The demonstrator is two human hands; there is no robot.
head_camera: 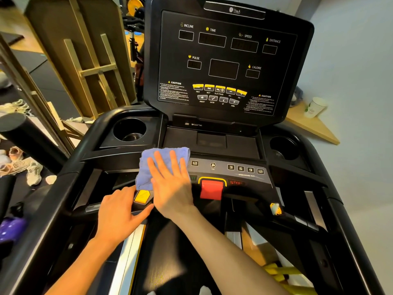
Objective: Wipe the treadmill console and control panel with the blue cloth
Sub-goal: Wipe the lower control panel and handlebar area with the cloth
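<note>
Blue cloth [161,165] lies bunched on the left part of the control panel [244,173], pressed flat under the right hand [172,184]; that hand's grip is released, fingers [158,160] spread straight across the fabric, palm bearing down, nothing clenched; the left hand [121,211] rests on the front rail beside a yellow button [142,196], fingers extended and loosely curved, grasping nothing, thumb lying along the rail edge

Hazards judged from this position:

- the red safety key [211,189] sits just to the right of the wiping hand; a stroke carried rightward could snag the cloth on it or knock it loose
- the STOP label [236,183], the fan button [213,165] and the numbered speed keys [245,168] lie in the likely wipe path; the display windows on the upright console [229,60] appear dark, so the unit seems to be off, yet firm pressure could trigger a key if it is only in standby
- an open palm holds the cloth by friction alone; a fast pass could leave it behind or let it slip off the front edge toward the belt below
- the left thumb and fingers lie close to the yellow button; leaning weight there could press it
- the cupholders [129,129] and the upright console appear not yet reached; whether they are already clean cannot be told
</note>
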